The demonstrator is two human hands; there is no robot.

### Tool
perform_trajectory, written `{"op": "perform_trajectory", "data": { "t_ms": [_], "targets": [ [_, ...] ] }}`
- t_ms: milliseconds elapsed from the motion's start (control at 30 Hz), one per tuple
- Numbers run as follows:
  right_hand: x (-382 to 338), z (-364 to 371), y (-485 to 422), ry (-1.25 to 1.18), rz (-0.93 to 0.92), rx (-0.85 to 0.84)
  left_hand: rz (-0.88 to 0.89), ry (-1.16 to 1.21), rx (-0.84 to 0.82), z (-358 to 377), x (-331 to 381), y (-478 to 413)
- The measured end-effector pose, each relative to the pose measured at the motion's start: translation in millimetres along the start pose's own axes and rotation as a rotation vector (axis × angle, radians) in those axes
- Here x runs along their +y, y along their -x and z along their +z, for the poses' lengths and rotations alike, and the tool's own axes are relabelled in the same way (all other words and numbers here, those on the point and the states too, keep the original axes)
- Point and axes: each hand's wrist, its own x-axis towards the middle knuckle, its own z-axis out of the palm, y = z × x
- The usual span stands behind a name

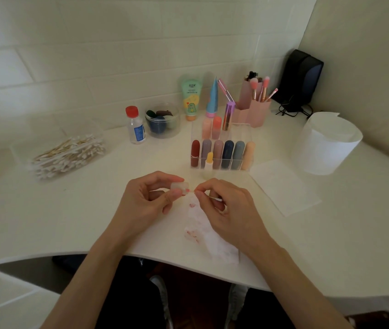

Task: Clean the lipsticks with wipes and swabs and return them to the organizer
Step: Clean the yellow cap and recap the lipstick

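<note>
My left hand [144, 197] pinches a small pale translucent lipstick piece [180, 187] between thumb and fingers. My right hand [227, 210] pinches a cotton swab [214, 198] whose pink-stained tip meets the open end of that piece. Under both hands lies a crumpled white wipe [208, 236] with red smears. Just behind stands the clear acrylic organizer [244, 131] with a front row of several coloured lipsticks [219, 153] and a few more at its back.
A clear box of cotton swabs [67, 154] sits at the left. A red-capped bottle [136, 125], a sponge tub [163, 119], tubes and a pink brush holder [258, 110] line the wall. A tissue roll [324, 143] and a flat wipe [286, 186] lie right.
</note>
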Motion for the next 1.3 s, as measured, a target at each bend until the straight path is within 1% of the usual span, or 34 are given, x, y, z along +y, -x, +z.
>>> {"op": "perform_trajectory", "data": {
  "t_ms": [133,233,300,367,433,500,567,633,800,900,1000,1067,1133,1233,1300],
  "targets": [
    [1.9,-0.7,0.5,-0.045,-0.003,-0.036,-0.005,-0.01,0.015,0.3,0.7,0.5],
    [1.3,-1.9,0.4,-0.09,0.004,-0.026,0.009,-0.01,0.015,1.1,3.9,1.5],
    [1.0,-3.0,-0.1,-0.1,0.023,0.012,0.005,0.01,0.031,1.0,4.6,1.2],
    [5.9,-6.7,-2.1,-0.041,0.064,0.11,-0.021,0.023,0.056,1.5,4.8,0.0],
    [20.1,-14.5,-4.1,0.116,0.143,0.26,-0.05,0.023,0.07,4.1,6.5,-1.5],
    [39.7,-25.2,-3.8,0.323,0.28,0.369,-0.069,0.012,0.088,6.2,9.5,-2.7],
    [57.0,-35.2,-0.4,0.498,0.446,0.378,-0.084,-0.01,0.103,7.3,12.6,-3.5],
    [66.7,-42.7,3.5,0.565,0.564,0.357,-0.094,-0.048,0.102,6.6,14.4,-4.0],
    [76.0,-54.6,4.2,0.583,0.691,0.369,-0.091,-0.057,0.108,12.5,15.6,-9.1],
    [75.0,-53.9,4.1,0.591,0.697,0.37,-0.091,-0.004,0.124,18.6,14.4,-16.1],
    [68.6,-50.4,-0.4,0.524,0.586,0.42,-0.1,0.046,0.125,24.9,13.0,-23.8],
    [61.3,-44.7,-7.6,0.408,0.486,0.373,-0.105,0.027,0.123,28.9,12.2,-28.9],
    [51.3,-37.6,-17.1,0.278,0.45,0.22,-0.097,0.0,0.126,31.4,11.0,-33.1],
    [37.5,-27.5,-34.8,0.074,0.522,-0.039,-0.05,-0.022,0.128,32.7,8.4,-38.0],
    [31.9,-17.8,-43.5,0.006,0.539,-0.13,-0.048,-0.014,0.13,34.2,7.0,-39.9]
  ]
}}
